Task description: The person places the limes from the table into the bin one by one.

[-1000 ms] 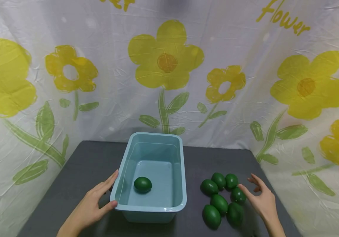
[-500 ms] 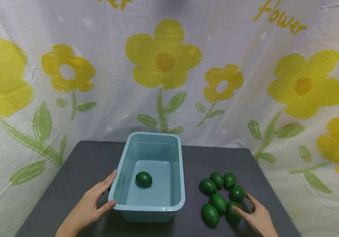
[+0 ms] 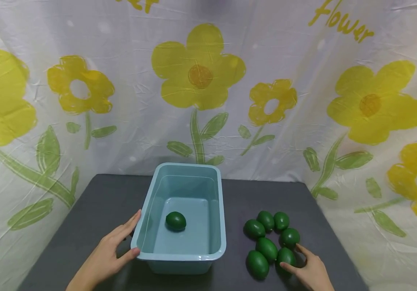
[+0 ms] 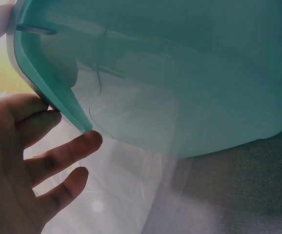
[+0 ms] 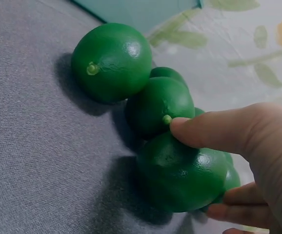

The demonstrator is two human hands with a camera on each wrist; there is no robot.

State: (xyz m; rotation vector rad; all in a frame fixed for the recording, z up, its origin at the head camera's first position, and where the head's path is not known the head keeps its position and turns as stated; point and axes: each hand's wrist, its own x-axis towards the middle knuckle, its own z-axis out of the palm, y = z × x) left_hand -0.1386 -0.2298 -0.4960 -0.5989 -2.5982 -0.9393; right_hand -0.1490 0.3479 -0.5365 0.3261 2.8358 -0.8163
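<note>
A light blue plastic tub (image 3: 213, 256) stands on the dark grey table, with one green lime (image 3: 176, 221) lying on its floor. My left hand (image 3: 110, 252) rests against the tub's near left corner, thumb at the front rim and fingers nearly straight along the left side. In the left wrist view, the fingers (image 4: 65, 153) touch the rim from outside. To the right of the tub, my right hand (image 3: 312, 270) pinches the near right lime (image 5: 180, 175) of a group between thumb and fingers. That lime sits at table level against its neighbours; the fingertips behind it are partly hidden.
Several other limes (image 3: 266, 249) lie close together around the pinched one, right of the tub. Behind the table (image 3: 117, 194) hangs a white cloth (image 3: 135, 133) printed with yellow flowers, which also runs along both sides.
My right hand has come nearer and lower from the right of the group, and its thumb and fingers have closed about the near right lime. The left hand stays at the tub.
</note>
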